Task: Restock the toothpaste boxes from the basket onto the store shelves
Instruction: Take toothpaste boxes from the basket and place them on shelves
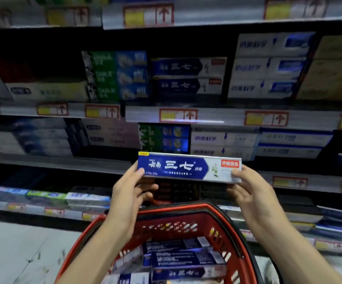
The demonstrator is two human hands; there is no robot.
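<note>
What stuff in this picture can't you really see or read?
All in the head view:
- Price tags on the shelf edges: too blurred to read.
- Boxes in the red basket: the bottom edge cuts off the nearest ones, and the pile hides what lies underneath.
- Small print on the held toothpaste box: too tiny, and the left hand and right hand cover its ends.
- Top shelf: its goods are cut off by the top edge.
</note>
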